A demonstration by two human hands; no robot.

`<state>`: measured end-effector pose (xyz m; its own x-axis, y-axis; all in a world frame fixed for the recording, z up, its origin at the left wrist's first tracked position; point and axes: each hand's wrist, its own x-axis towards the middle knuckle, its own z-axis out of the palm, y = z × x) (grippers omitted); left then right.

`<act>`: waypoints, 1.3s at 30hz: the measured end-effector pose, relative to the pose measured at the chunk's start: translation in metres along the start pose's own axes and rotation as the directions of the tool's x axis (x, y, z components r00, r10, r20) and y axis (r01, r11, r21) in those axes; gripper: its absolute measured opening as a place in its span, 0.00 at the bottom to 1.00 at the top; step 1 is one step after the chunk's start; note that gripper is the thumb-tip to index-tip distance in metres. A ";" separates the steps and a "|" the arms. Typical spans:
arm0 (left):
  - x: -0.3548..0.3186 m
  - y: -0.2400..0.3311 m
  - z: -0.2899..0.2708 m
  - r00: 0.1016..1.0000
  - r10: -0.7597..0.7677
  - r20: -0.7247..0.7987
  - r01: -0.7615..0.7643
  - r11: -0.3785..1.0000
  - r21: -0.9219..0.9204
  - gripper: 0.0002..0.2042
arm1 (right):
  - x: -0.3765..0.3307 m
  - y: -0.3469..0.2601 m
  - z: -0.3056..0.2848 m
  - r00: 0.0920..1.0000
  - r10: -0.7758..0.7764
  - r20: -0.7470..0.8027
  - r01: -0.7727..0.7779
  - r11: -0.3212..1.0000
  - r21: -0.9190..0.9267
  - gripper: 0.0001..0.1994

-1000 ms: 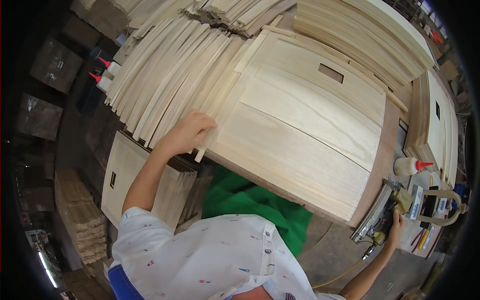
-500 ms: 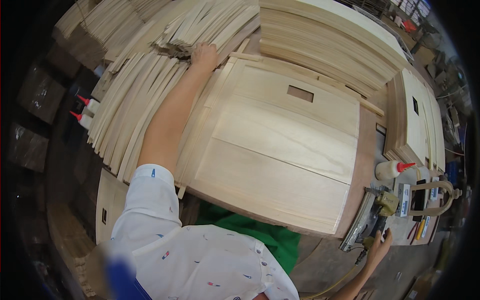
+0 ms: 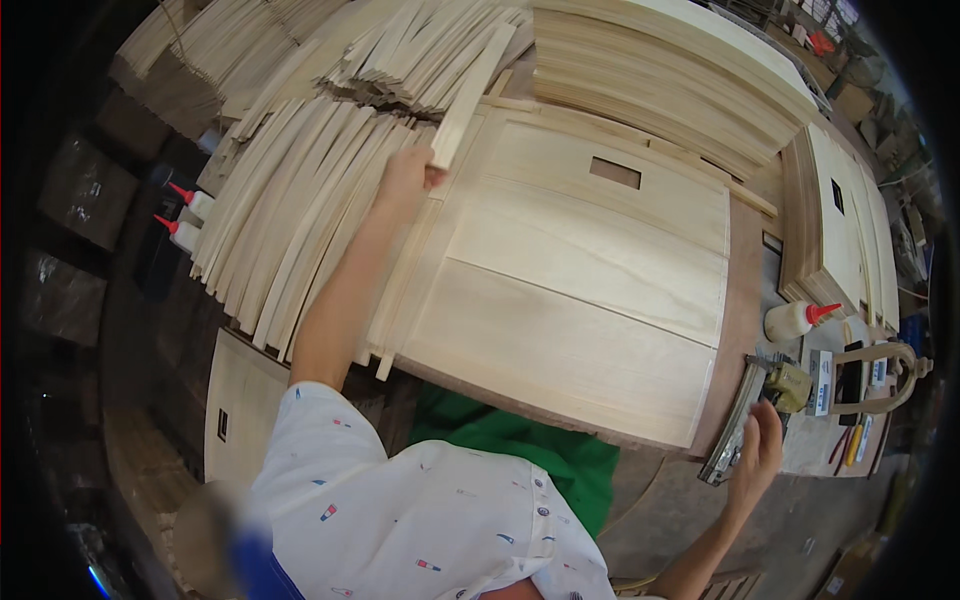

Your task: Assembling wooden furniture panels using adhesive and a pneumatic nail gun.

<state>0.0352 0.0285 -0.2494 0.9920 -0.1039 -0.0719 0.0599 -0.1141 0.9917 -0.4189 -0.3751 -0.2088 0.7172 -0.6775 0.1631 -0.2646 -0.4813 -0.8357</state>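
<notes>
— Where is the left hand, and what does it have?

— It is closed around the near end of a thin wooden slat, thumb and fingers pinching it. The slat runs up and away from the hand, tilted to the right, its far end over the heap of loose slats just beyond the fingers.

— What lies beside that hand?

— To its left, a fan of long slats spread side by side, their near ends sticking out past the table edge. To its right, touching distance away, the left edge of the large wooden panel (pale boards, a small rectangular cutout near its far side). The panel's near edge overhangs toward the person's body.

— And the right hand?

— It rests low, well apart from the left, with its fingers on the nail gun at the panel's near right corner; I cannot tell whether it grips the tool or only touches it.

— Any open room around it?

— Little. Just beyond that hand stand a glue bottle with a red tip, small tools and a curved wooden piece; a strip of bare brown table shows between the panel's right edge and them. Farther right, a stack of boards stands on edge.

— And far from the left hand?

— Two more glue bottles sit past the fan's left rim.
</notes>
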 end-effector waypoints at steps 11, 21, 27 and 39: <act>-0.308 0.000 0.116 0.898 -0.158 0.410 0.287 0.917 -0.276 0.11 | -0.018 -0.110 0.163 0.863 -0.263 0.432 0.176 0.957 0.230 0.23; -0.322 0.007 0.223 0.530 0.106 0.841 -0.213 0.977 0.012 0.12 | -0.017 -0.022 0.066 0.997 -0.042 0.058 0.055 0.967 -0.249 0.27; -0.301 0.009 0.256 0.518 0.210 0.829 -0.351 0.936 -0.017 0.13 | 0.004 0.010 0.050 0.999 -0.042 0.013 0.044 0.916 -0.400 0.27; -0.313 0.002 0.230 0.511 0.318 0.798 -0.499 0.866 -0.025 0.10 | 0.030 0.026 0.064 0.997 -0.041 0.058 0.060 0.921 -0.384 0.26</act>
<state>-0.3006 -0.1662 -0.2491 0.4376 -0.8782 0.1931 -0.4404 -0.0221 0.8975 -0.3627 -0.3722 -0.2590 0.7634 -0.6240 0.1669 -0.4484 -0.6979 -0.5584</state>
